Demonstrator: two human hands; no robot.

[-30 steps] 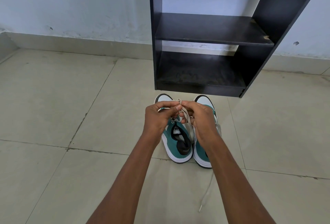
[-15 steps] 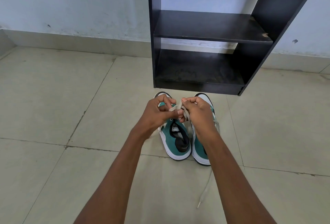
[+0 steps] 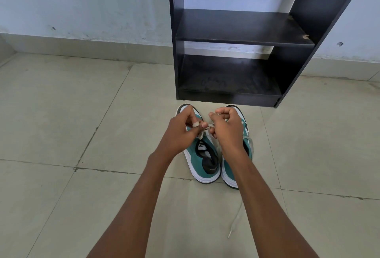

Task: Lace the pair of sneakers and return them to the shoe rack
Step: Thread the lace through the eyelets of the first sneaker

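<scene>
Left hand pinched on lace over left sneaker; right hand clamped on same lace. Sneakers kept on floor before rack. Even tension advised; loose lace to be threaded.

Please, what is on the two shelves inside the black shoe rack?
Nothing shows on either shelf of the shoe rack; the bottom shelf looks dusty. Its rear part is covered by the shelf above.
</scene>
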